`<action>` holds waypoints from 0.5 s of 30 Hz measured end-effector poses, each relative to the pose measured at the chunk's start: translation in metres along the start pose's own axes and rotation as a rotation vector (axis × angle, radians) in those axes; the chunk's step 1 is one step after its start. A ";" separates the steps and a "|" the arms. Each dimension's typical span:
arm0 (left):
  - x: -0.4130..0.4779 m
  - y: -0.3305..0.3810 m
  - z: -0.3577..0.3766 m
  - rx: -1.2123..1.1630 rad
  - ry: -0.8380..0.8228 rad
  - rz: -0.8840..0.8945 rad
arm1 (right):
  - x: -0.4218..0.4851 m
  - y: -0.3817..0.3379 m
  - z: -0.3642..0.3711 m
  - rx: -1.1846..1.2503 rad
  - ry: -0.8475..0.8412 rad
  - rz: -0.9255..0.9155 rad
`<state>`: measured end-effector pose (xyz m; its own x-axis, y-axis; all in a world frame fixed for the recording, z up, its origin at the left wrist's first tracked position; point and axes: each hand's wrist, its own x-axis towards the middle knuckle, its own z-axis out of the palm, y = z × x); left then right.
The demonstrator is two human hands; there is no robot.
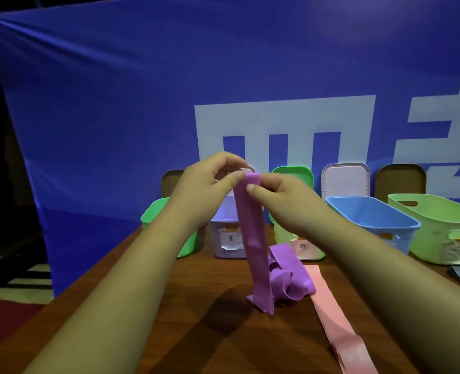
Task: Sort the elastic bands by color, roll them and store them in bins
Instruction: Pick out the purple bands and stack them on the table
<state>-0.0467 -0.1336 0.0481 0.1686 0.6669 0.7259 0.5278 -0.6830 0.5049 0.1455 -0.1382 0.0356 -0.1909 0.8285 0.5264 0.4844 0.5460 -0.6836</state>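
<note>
From the head view, the left hand (210, 179) and right hand (282, 201) both pinched the top of a purple band (254, 238) hanging down to the wooden table (196, 306). A pink band (331, 319) lay flat beside it, before a row of bins (371, 220).

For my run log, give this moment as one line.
left hand, right hand: pinch purple band top | pink band: on table

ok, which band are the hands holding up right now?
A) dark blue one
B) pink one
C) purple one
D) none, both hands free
C: the left hand and right hand both pinch the top end of the long purple elastic band, while the flat pink elastic band lies untouched on the brown wooden table.
</note>
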 end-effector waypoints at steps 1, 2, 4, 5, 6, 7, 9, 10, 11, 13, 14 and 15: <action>-0.005 -0.006 0.004 -0.142 0.009 -0.078 | 0.001 0.000 0.000 0.003 0.005 -0.009; -0.012 -0.013 0.009 -0.294 -0.013 -0.167 | 0.002 0.001 0.000 0.012 0.011 -0.018; -0.029 -0.034 0.023 -0.466 -0.129 -0.309 | 0.004 0.002 -0.001 0.049 0.019 -0.033; -0.040 -0.045 0.031 -0.456 -0.200 -0.344 | 0.006 0.003 -0.001 0.065 0.027 -0.034; -0.052 -0.054 0.039 -0.437 -0.258 -0.364 | 0.007 0.004 -0.001 0.083 0.039 -0.031; -0.063 -0.062 0.047 -0.442 -0.291 -0.388 | 0.010 0.006 -0.001 0.106 0.056 -0.025; -0.081 -0.077 0.061 -0.529 -0.300 -0.459 | 0.013 0.009 -0.001 0.155 0.093 -0.010; -0.090 -0.080 0.065 -0.539 -0.310 -0.479 | 0.016 0.012 0.000 0.166 0.115 -0.003; -0.098 -0.084 0.067 -0.516 -0.320 -0.495 | 0.018 0.016 0.003 0.165 0.133 0.008; -0.112 -0.085 0.069 -0.470 -0.336 -0.531 | 0.022 0.024 0.009 0.168 0.145 0.035; -0.119 -0.085 0.069 -0.458 -0.346 -0.547 | 0.025 0.028 0.012 0.188 0.152 0.051; -0.126 -0.085 0.068 -0.457 -0.363 -0.565 | 0.027 0.034 0.015 0.220 0.162 0.069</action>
<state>-0.0563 -0.1401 -0.1179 0.2793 0.9489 0.1469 0.2349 -0.2158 0.9477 0.1436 -0.0958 0.0189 -0.0165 0.8436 0.5367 0.2912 0.5176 -0.8045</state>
